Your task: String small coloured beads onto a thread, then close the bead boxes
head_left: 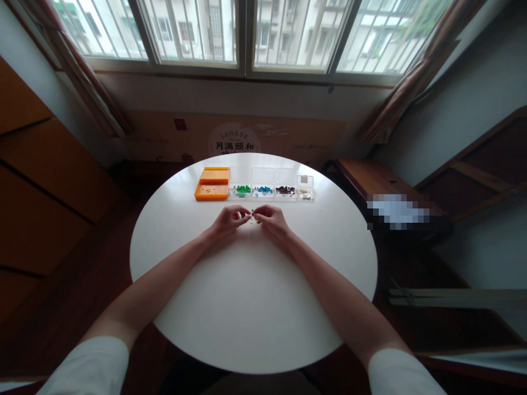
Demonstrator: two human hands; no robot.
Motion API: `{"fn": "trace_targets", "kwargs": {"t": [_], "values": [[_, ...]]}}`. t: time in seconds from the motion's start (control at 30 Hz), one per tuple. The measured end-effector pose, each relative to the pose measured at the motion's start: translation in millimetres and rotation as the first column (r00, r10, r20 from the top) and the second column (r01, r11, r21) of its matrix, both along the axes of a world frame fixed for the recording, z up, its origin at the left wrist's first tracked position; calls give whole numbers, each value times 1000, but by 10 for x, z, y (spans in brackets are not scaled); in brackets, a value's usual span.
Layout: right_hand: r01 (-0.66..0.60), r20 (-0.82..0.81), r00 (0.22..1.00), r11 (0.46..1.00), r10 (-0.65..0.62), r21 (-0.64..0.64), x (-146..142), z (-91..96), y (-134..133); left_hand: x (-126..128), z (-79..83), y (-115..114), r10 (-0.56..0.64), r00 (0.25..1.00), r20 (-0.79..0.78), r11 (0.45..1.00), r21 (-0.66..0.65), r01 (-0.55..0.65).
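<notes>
Both my hands rest on a round white table (255, 307), fingertips meeting near its middle. My left hand (230, 218) is curled with thumb and fingers pinched. My right hand (269, 217) is pinched too. Between the fingertips sits a tiny green piece (252, 211), too small to name. Just beyond the hands stands a row of small boxes: an open orange box (212, 185), then clear boxes with green pieces (241, 190), blue pieces (263, 190), dark brown pieces (285, 190) and pale pieces (305, 192).
A barred window (247, 33) with tied curtains fills the far wall. Wooden cabinets (37, 181) stand to the left. A dark wooden bench (370, 178) and furniture lie to the right of the table.
</notes>
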State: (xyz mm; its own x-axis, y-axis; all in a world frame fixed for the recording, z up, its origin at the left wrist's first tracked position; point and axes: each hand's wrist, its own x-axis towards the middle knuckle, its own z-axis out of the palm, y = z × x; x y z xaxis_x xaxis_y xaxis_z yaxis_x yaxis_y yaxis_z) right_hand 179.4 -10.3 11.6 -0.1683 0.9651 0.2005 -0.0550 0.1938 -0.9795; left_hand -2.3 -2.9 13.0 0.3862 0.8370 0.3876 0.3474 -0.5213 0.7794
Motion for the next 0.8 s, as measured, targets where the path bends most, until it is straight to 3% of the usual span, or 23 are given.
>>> {"fn": "trace_targets", "kwargs": {"t": [0.8], "values": [[3, 146, 989, 996, -16, 87, -8, -51, 17, -7, -24, 1, -8, 1000, -6, 999, 51, 9]]}}
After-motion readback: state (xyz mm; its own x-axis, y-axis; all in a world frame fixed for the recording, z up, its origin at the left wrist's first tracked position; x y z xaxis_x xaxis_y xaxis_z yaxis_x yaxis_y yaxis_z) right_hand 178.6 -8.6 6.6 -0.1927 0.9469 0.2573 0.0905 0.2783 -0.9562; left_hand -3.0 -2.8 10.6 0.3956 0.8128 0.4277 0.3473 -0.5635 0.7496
